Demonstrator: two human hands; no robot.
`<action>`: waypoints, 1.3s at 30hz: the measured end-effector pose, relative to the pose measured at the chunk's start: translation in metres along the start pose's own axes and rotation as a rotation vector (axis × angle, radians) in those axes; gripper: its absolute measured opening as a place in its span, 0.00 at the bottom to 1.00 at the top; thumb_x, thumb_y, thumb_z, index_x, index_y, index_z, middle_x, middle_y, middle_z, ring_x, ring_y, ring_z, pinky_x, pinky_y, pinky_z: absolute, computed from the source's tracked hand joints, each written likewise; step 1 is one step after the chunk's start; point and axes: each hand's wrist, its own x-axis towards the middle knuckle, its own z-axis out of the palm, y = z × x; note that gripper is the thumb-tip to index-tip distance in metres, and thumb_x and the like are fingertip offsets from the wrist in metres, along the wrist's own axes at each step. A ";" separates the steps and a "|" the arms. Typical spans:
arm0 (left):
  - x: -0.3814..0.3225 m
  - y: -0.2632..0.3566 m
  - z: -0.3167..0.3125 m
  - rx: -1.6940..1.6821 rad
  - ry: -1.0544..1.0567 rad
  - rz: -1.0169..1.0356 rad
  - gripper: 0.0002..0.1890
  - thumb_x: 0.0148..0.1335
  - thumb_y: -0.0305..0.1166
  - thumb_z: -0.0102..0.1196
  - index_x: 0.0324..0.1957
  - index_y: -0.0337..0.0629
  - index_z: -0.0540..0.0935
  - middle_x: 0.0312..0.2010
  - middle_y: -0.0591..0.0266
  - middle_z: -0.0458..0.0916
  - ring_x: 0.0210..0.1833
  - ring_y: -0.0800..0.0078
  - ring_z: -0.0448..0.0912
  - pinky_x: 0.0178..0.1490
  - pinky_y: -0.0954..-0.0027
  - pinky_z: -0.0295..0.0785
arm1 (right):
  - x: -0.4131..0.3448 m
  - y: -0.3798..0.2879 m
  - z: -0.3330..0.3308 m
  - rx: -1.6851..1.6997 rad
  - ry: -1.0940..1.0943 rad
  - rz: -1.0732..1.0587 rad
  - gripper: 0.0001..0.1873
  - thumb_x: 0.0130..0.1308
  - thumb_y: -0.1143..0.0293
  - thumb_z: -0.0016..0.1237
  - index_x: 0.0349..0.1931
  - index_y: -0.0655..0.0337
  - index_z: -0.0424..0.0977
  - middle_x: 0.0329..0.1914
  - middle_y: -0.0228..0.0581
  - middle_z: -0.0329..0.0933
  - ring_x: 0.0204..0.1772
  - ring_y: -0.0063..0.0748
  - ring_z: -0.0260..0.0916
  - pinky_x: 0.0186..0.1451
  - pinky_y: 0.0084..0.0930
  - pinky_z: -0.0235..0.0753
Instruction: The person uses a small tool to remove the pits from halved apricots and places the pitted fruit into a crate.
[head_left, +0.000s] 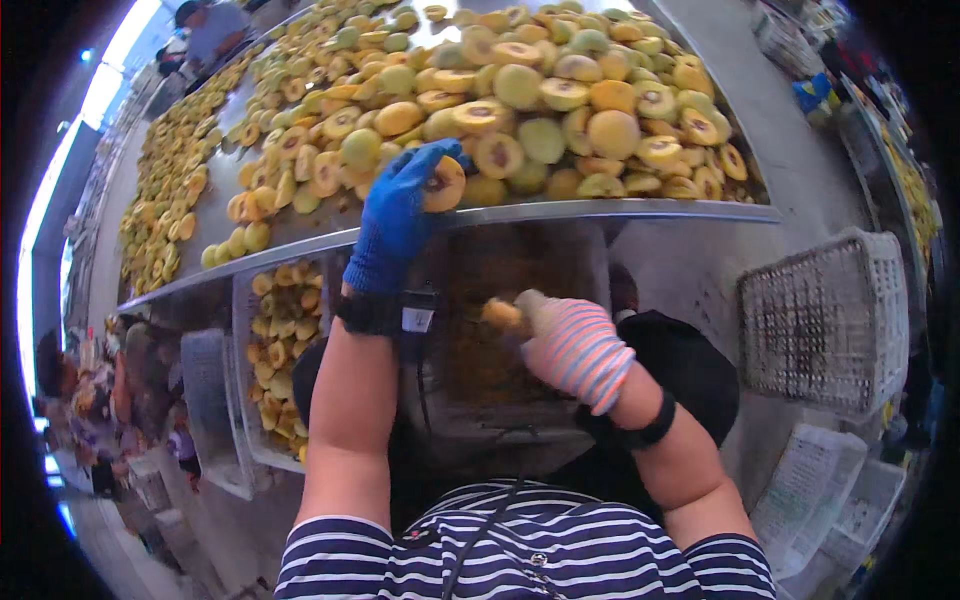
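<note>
My left hand (397, 206), in a blue knit glove, holds a halved yellow peach (445, 185) just above the near rim of a metal table (480, 217). The cut face, with a reddish-brown centre, is turned to the right. Lower down, my right hand (574, 345) wears a striped glove with pale fingertips and is curled closed. From its fingers a small orange-brown object (501, 313) sticks out to the left; blur hides whether it is fruit or a tool's end. Below it, between my knees, stands a crate (510, 424) with a dark, brownish inside.
Halved peaches (517, 86) are heaped across the table. At left, a plastic crate (244, 375) contains peach halves, and another pale crate (210, 405) stands beside it. To the right are a lattice crate (821, 322) and stacked white crates (810, 495). A person (214, 34) sits at far left.
</note>
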 end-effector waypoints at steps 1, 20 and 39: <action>-0.009 0.005 -0.009 0.019 0.009 -0.014 0.15 0.63 0.29 0.58 0.51 0.41 0.78 0.44 0.56 0.81 0.44 0.64 0.80 0.51 0.68 0.75 | 0.001 0.000 0.000 0.063 0.051 0.038 0.17 0.57 0.60 0.56 0.40 0.62 0.72 0.30 0.56 0.78 0.39 0.59 0.75 0.39 0.46 0.73; -0.086 0.007 -0.053 -0.597 0.038 -0.236 0.33 0.71 0.54 0.38 0.60 0.30 0.68 0.49 0.51 0.79 0.53 0.65 0.78 0.59 0.67 0.70 | 0.060 -0.057 0.025 0.166 0.203 0.017 0.18 0.60 0.59 0.54 0.42 0.62 0.70 0.34 0.58 0.78 0.43 0.60 0.75 0.45 0.47 0.74; -0.082 0.021 -0.042 -0.491 0.014 -0.717 0.14 0.68 0.31 0.44 0.49 0.35 0.78 0.40 0.56 0.82 0.40 0.70 0.81 0.48 0.70 0.75 | 0.064 -0.060 0.044 0.059 -0.014 0.091 0.15 0.57 0.69 0.50 0.43 0.66 0.72 0.37 0.59 0.78 0.45 0.58 0.76 0.47 0.45 0.75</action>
